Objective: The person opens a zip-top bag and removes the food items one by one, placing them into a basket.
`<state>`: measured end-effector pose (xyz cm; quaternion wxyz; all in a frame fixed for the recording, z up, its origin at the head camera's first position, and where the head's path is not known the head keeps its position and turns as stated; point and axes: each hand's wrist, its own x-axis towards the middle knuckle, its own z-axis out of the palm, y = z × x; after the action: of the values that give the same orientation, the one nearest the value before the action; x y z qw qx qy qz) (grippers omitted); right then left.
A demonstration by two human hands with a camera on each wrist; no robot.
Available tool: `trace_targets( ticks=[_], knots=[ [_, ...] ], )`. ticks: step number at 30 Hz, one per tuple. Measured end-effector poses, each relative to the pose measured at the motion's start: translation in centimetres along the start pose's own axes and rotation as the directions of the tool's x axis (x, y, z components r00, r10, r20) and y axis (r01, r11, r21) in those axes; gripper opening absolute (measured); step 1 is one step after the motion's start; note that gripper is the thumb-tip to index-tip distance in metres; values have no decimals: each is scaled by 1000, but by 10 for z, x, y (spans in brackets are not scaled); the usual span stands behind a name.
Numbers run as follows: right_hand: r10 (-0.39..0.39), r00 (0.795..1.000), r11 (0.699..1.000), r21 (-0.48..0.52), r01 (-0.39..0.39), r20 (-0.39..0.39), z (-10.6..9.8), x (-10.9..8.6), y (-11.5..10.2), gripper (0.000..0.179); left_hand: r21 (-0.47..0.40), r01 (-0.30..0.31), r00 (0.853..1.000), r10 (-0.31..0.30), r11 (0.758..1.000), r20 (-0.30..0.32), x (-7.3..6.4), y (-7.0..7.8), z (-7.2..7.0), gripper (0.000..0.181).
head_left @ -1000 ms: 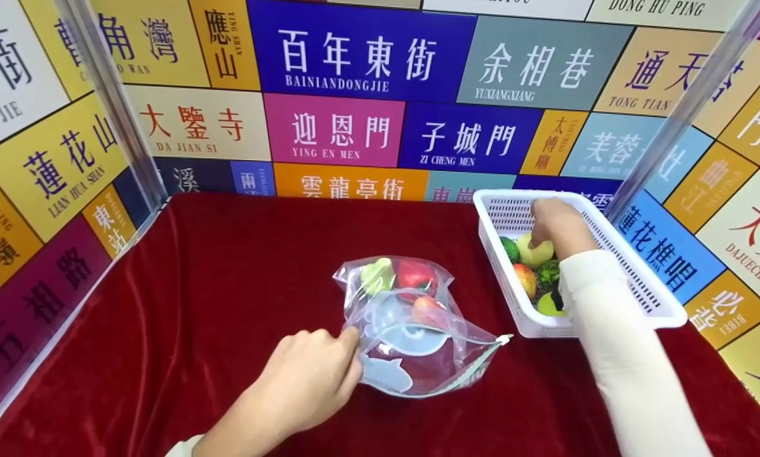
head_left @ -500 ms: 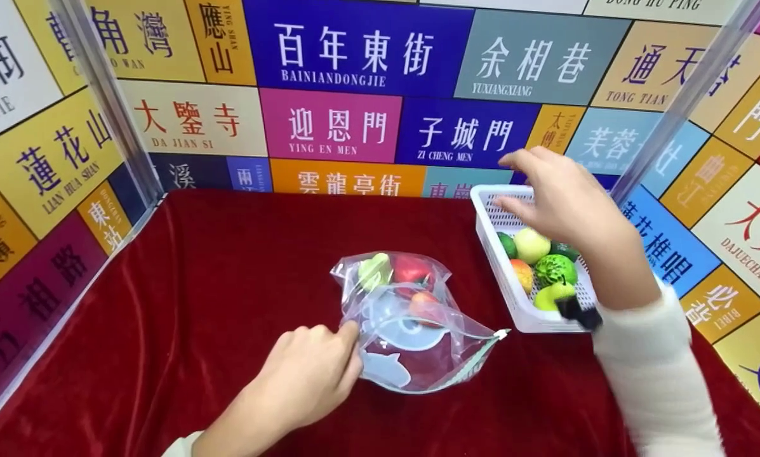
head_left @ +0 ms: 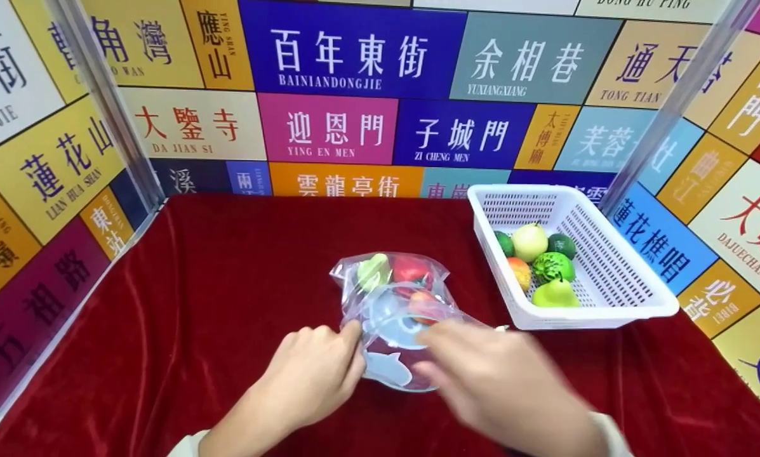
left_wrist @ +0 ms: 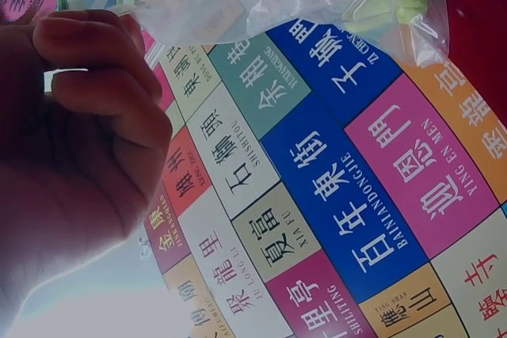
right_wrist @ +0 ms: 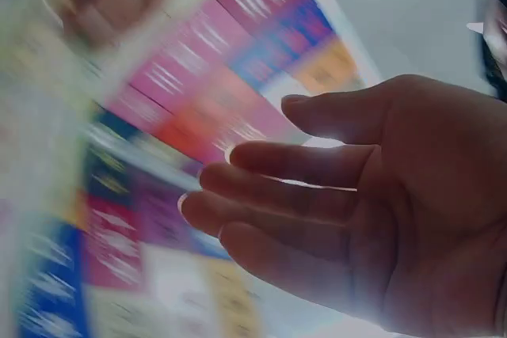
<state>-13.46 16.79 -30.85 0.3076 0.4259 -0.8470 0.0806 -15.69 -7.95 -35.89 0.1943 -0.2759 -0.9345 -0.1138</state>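
Observation:
A clear plastic zip bag (head_left: pixel 386 371) lies on the red cloth, with a green fruit or vegetable (head_left: pixel 374 273), a red bell pepper (head_left: pixel 411 270) and a red-orange fruit (head_left: pixel 423 306) inside. My left hand (head_left: pixel 313 374) pinches the bag's left edge; in the left wrist view its curled fingers (left_wrist: pixel 103 61) grip the clear plastic. My right hand (head_left: pixel 500 374), blurred, is over the right side of the bag's mouth and hides part of it. In the right wrist view the right hand's fingers (right_wrist: pixel 277 195) are extended and hold nothing.
A white plastic basket (head_left: pixel 627 311) stands at the right with several fruits in it, among them a green pear (head_left: pixel 555 294) and a pale yellow fruit (head_left: pixel 530 242). Red velvet cloth (head_left: pixel 240 273) covers the table. Panels with street names (head_left: pixel 354 51) wall the back and sides.
My right hand has come out of the basket, lifted, and moved left and toward me to the bag, holding nothing. The left hand stays on the bag's edge.

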Motion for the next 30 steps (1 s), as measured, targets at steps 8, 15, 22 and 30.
trace_targets(
  ticks=[8, 15, 22, 30],
  knots=[
    [-21, 954, 996, -75, 45, 298, 68, 17, -10, 12, 9, -6, 1000, 6, 1000, -12, -2, -1, 3, 19],
    [67, 929, 988, -152, -12, 363, 104, 20, -2, 10, -4, -19, 1000, 19, 1000, 6, 0, 0, 2, 20],
    [248, 798, 953, -286, -100, 549, 137, 29, 17, 25, -4, -15, 1000, 15, 1000, 11, 0, 1, 3, 21],
    [448, 733, 891, -317, -323, 512, 158, 32, 38, 52, 8, -15, 1000, 15, 1000, 8, 1, 3, 2, 18]
  ],
)
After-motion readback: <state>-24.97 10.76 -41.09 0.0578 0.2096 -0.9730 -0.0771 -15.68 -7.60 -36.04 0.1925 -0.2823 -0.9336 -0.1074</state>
